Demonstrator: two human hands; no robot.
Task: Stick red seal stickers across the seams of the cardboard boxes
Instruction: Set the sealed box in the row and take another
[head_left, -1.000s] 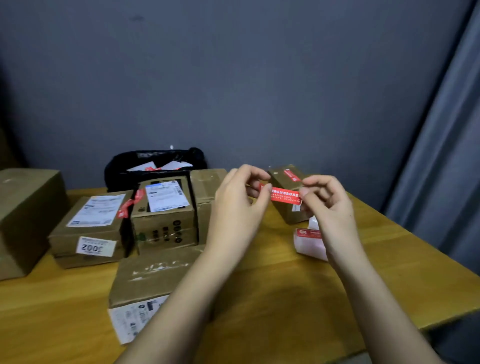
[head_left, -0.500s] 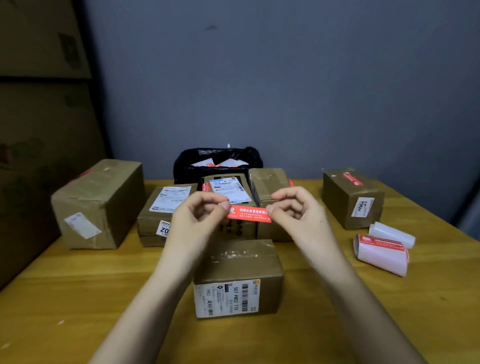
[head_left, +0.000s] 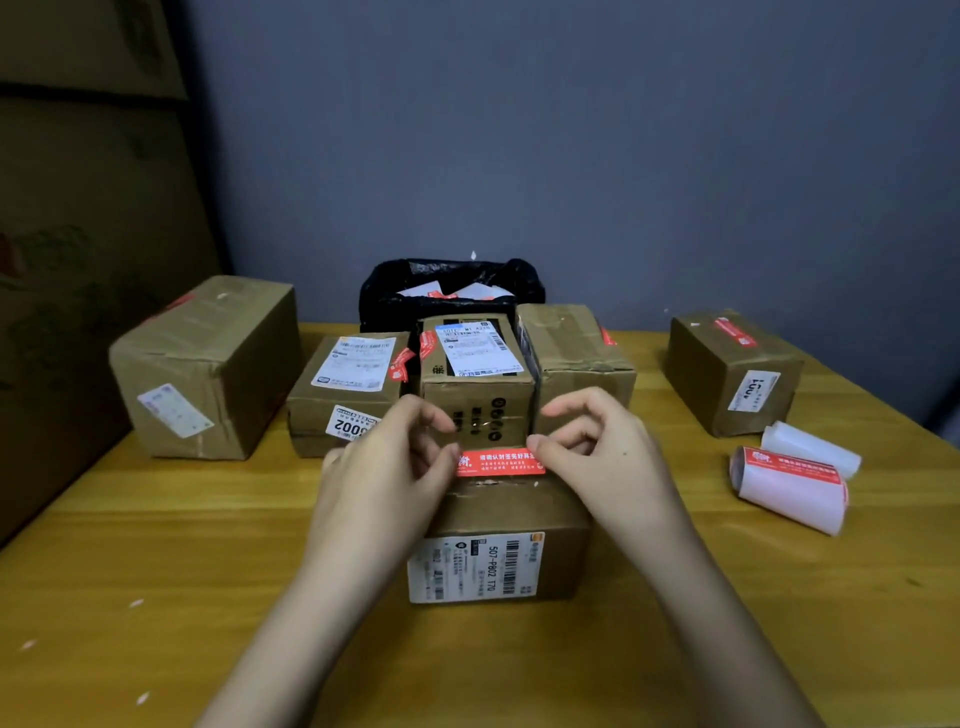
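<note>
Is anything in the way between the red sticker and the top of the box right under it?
Nothing visible is. The left hand and right hand pinch the ends of the red sticker, stretched just above the far top edge of the near box. That box top shows bare cardboard under it, though the hands hide its sides.

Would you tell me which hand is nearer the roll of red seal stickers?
Right. The right hand is nearer the roll of red seal stickers; the left hand is farther away.
</note>
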